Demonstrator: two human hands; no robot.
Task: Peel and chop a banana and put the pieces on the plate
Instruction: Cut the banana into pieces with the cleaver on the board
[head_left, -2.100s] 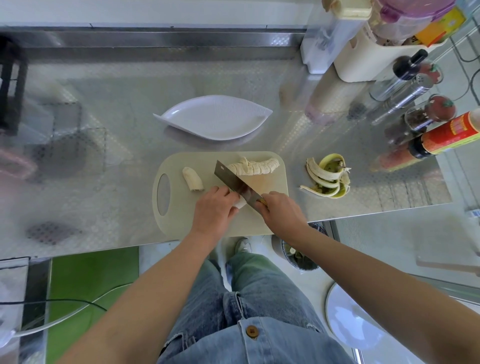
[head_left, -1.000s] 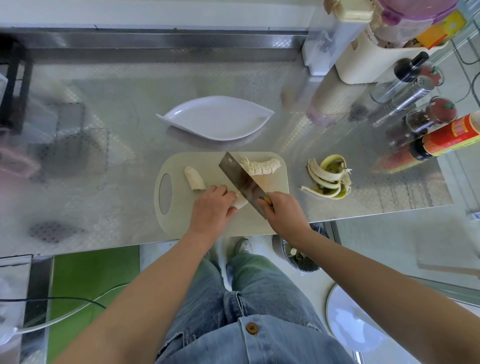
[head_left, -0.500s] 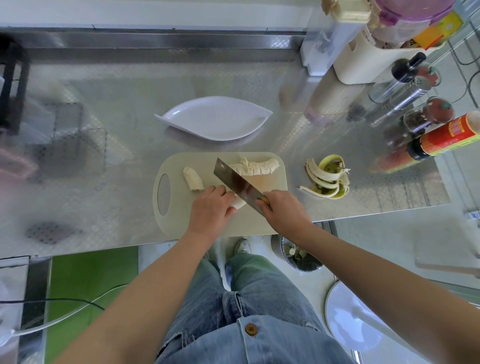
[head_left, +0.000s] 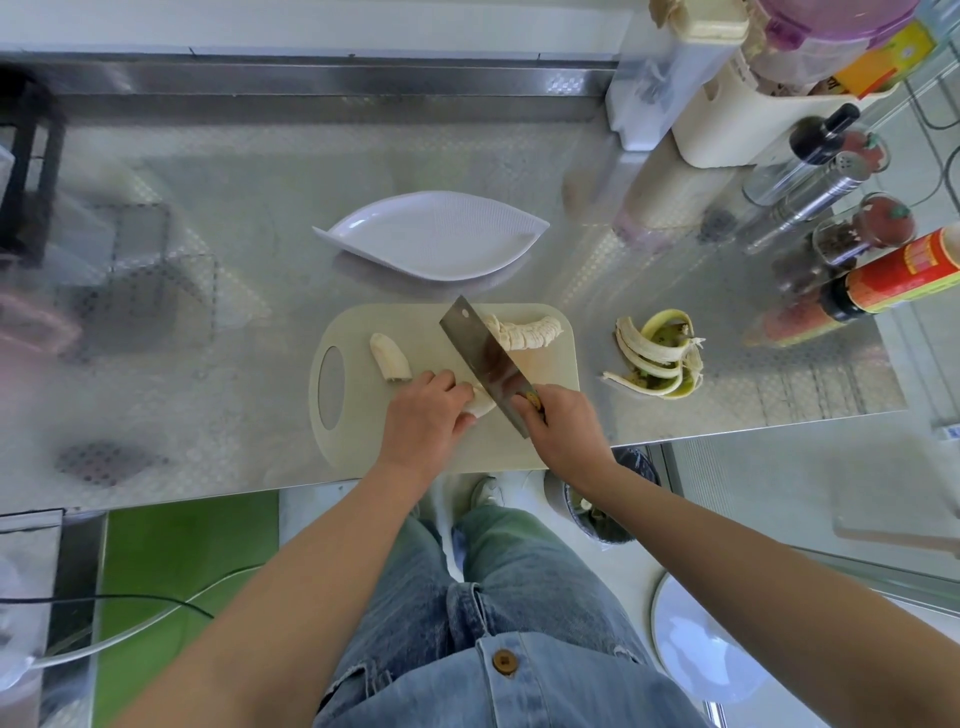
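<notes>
Head view: banana piece (head_left: 482, 404) under left fingers (head_left: 441, 385)

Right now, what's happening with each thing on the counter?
plate: empty.
knife: gripped by the right hand, blade tilted.
banana piece: held down by the left hand, beside the blade.
banana end: loose on the board, whole.
banana slices: cut, in a row on the board.
peel: empty, on the counter.

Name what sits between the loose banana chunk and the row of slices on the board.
The cleaver blade, gripped by the right hand, is over the board between chunk and slices; the head view shows it.
</notes>
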